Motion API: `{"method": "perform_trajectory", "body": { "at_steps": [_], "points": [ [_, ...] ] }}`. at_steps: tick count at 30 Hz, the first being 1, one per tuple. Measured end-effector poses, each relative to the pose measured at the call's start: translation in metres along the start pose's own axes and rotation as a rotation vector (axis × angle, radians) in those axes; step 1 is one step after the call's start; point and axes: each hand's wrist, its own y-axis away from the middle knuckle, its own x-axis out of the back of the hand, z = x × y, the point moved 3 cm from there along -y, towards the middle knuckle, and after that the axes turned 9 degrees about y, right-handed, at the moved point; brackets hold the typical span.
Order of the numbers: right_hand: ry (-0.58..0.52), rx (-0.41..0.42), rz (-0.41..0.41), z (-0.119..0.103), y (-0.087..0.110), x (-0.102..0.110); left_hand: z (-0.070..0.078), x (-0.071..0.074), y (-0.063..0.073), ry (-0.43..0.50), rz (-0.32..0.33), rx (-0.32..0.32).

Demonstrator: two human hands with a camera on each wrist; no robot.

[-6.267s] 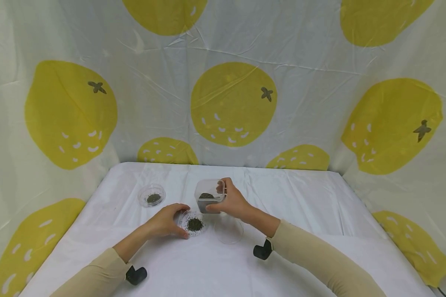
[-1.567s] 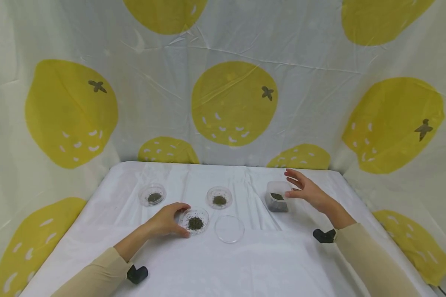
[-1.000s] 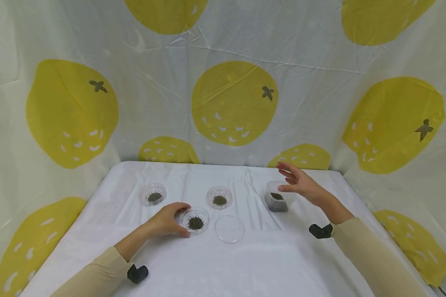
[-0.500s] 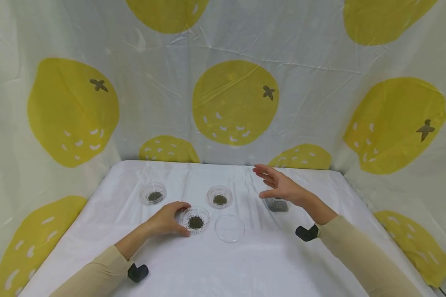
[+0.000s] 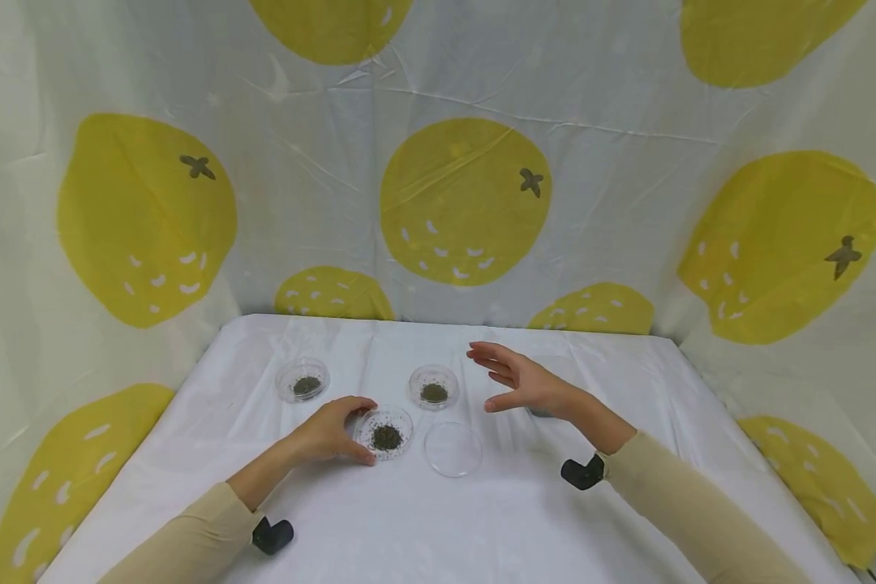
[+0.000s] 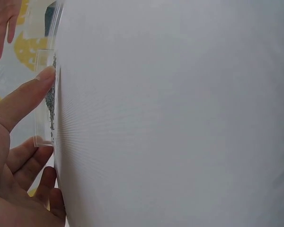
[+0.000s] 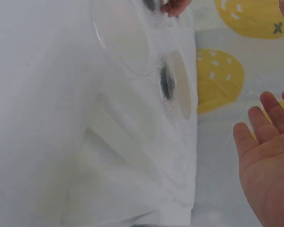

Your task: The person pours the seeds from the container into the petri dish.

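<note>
My left hand (image 5: pixel 328 431) holds a clear petri dish (image 5: pixel 403 426) at its left side, thumb in front and fingers behind. A small heap of dark dried flakes (image 5: pixel 387 438) lies in the dish, with crumbs around it. In the left wrist view the thumb and fingers touch the dish wall (image 6: pixel 39 120). My right hand (image 5: pixel 529 383) hovers over the table with fingers extended and thumb apart, holding nothing. Just right of the held dish lies a clear round lid (image 5: pixel 453 448). Behind the lid stands another dish of flakes (image 5: pixel 434 392).
A third dish of flakes (image 5: pixel 307 385) stands at the back left. The translucent square tub (image 5: pixel 555 365) is mostly hidden behind my right hand and wrist. White cloth (image 5: pixel 438 527) covers the table; a lemon-print curtain (image 5: pixel 599 227) hangs behind it.
The tub was tilted over the held dish earlier, then set down on the right. My right hand has let go of it and moved left. The left hand stays put on its dish.
</note>
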Motion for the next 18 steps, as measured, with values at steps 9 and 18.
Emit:
{"method": "perform_trajectory", "body": {
  "at_steps": [9, 18],
  "points": [
    [-0.051, -0.036, -0.084, 0.022, 0.004, -0.031, 0.000, -0.001, -0.001, 0.000, 0.006, 0.008],
    [-0.093, -0.066, -0.097, 0.036, 0.010, -0.048, -0.002, -0.001, -0.002, 0.004, 0.010, 0.012]
  ]
}}
